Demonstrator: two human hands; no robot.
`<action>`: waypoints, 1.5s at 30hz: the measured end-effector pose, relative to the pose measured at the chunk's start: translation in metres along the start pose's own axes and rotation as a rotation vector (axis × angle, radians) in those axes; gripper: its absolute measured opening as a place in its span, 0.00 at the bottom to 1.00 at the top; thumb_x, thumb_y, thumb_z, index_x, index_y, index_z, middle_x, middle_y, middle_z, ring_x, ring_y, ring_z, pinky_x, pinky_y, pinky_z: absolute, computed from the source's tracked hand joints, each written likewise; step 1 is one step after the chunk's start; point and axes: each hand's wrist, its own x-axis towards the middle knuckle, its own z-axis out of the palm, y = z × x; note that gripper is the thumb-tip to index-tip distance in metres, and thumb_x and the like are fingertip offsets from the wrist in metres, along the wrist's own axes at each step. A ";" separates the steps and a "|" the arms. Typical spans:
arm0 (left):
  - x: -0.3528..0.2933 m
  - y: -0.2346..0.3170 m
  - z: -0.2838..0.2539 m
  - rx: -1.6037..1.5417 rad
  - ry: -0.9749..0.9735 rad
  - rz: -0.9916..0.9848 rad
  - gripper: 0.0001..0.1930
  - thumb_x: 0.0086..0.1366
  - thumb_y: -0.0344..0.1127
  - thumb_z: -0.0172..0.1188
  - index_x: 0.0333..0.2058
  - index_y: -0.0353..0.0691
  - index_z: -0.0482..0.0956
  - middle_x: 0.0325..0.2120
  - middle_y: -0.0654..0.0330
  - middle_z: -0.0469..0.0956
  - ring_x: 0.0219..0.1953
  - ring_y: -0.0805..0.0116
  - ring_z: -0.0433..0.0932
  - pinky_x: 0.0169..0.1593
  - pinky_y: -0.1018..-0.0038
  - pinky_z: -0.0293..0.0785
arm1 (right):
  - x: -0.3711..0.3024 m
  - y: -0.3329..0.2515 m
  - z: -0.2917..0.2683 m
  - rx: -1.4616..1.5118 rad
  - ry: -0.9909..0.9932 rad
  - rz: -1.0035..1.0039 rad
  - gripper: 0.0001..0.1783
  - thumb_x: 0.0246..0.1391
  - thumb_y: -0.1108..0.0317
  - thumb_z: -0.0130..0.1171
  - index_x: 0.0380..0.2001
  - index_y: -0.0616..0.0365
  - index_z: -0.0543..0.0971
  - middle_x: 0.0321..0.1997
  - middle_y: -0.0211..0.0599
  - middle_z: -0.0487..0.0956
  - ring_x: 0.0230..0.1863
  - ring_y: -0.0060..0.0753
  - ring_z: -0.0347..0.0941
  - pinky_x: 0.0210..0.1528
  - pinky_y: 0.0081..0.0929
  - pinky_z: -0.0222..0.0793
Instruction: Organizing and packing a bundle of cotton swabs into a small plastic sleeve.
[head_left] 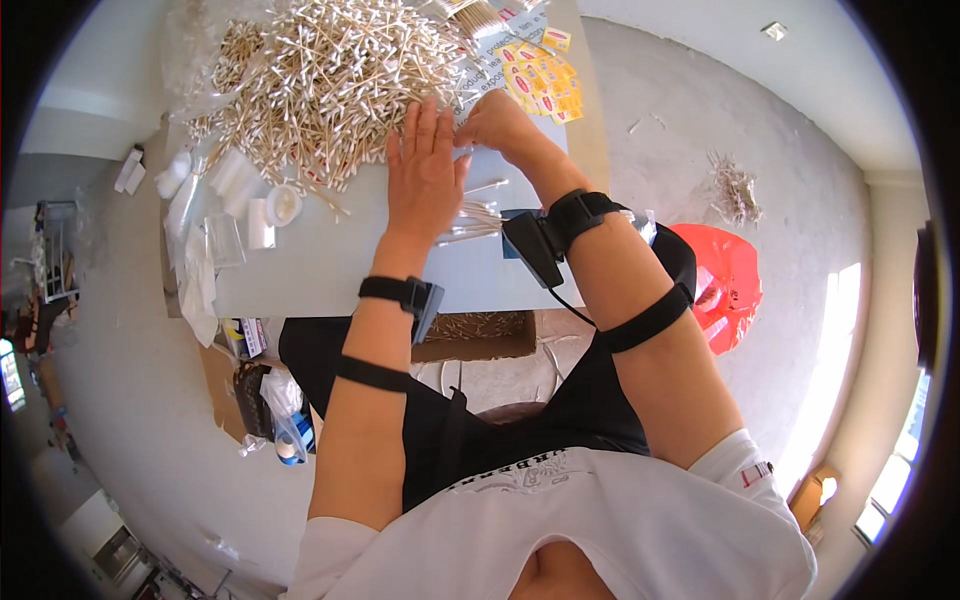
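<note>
A large heap of cotton swabs (330, 85) with wooden sticks and white tips covers the far left of the table (320, 265). My left hand (425, 185) lies palm down at the heap's near right edge, its fingers stretched out onto the swabs. Just right of it, my right hand (500, 125) is closed with the fingertips curled down. Whatever those fingers hold, if anything, is hidden. A few loose cotton swabs (475, 225) lie side by side on the table between my wrists. Yellow printed labels (545, 80) are spread beyond my right hand.
Clear plastic containers and white rolls (262, 222) stand left of my left hand. Under the table's near edge sits a cardboard box (475, 335) with swabs inside. A red plastic bag (735, 285) is on the right, with a scattered pile of sticks (735, 190) on the floor beyond.
</note>
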 end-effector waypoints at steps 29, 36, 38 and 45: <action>-0.070 0.058 -0.007 -0.161 -0.101 -0.179 0.34 0.71 0.48 0.49 0.68 0.34 0.52 0.69 0.45 0.51 0.72 0.49 0.47 0.71 0.53 0.41 | -0.148 0.067 0.075 0.768 0.637 -0.470 0.18 0.67 0.69 0.47 0.56 0.66 0.71 0.66 0.46 0.66 0.67 0.39 0.61 0.68 0.31 0.54; -0.060 0.068 -0.004 -1.030 0.231 -0.493 0.32 0.76 0.49 0.40 0.68 0.33 0.50 0.70 0.47 0.49 0.72 0.55 0.47 0.71 0.63 0.44 | -0.124 0.059 0.076 0.848 0.596 -0.492 0.22 0.69 0.61 0.45 0.59 0.67 0.70 0.69 0.48 0.63 0.70 0.41 0.57 0.69 0.33 0.52; -0.061 0.069 0.000 -1.029 0.198 -0.446 0.32 0.76 0.49 0.40 0.69 0.32 0.49 0.70 0.48 0.49 0.72 0.57 0.48 0.71 0.64 0.44 | -0.126 0.056 0.080 0.771 0.544 -0.494 0.23 0.70 0.61 0.45 0.59 0.67 0.70 0.69 0.49 0.63 0.70 0.41 0.57 0.69 0.33 0.52; -0.073 0.047 -0.012 -0.322 -0.016 -0.135 0.39 0.64 0.42 0.60 0.68 0.35 0.53 0.69 0.46 0.52 0.72 0.49 0.48 0.71 0.56 0.46 | -0.138 0.075 0.053 0.635 0.554 -0.386 0.12 0.61 0.70 0.57 0.45 0.64 0.78 0.50 0.40 0.76 0.48 0.30 0.73 0.51 0.26 0.69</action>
